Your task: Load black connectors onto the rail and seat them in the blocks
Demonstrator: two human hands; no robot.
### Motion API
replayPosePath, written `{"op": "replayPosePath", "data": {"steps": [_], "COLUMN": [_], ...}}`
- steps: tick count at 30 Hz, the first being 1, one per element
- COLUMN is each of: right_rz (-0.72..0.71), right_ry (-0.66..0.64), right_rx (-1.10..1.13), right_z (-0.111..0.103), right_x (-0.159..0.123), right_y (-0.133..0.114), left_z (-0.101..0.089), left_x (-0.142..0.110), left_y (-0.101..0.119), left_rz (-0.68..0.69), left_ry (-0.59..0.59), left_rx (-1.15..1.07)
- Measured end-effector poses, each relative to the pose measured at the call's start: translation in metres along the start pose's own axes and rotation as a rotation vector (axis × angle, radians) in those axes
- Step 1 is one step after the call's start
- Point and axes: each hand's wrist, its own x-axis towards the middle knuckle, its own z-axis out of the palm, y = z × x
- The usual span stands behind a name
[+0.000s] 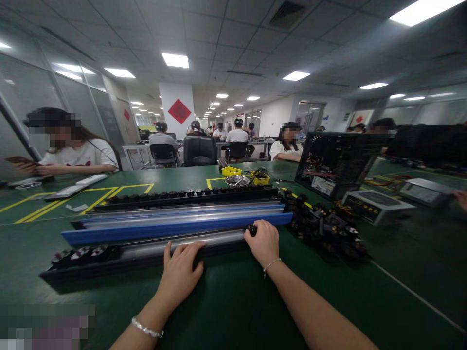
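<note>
Both hands on long rail

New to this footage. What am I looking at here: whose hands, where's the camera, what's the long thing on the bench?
There is one picture, from a camera worn on a person's head, looking forward and down, so the two bare arms at the bottom are the wearer's own. There is no robot.

The left hand lies flat, fingers spread, on the near edge of a long rail assembly: blue and silver bars laid side by side across a green bench, with rows of small black parts along its near and far edges. The right hand is closed around one small black part at the near rail.

To the right lie a heap of black connectors and an open computer case; behind are yellow bins and a metal dish. Other people sit at the benches beyond.
</note>
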Motion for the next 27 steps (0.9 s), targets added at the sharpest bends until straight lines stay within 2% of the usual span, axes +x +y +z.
{"op": "replayPosePath", "data": {"steps": [27], "right_rz": [0.060], "right_ry": [0.004], "right_rx": [-0.013], "right_z": [-0.0017], "right_x": [0.0029], "right_y": [0.0043], "left_z": [0.0010], "left_x": [-0.0003], "left_y": [-0.0016], "left_rz": [0.006], "left_ry": [0.003], "left_rx": [-0.001]}}
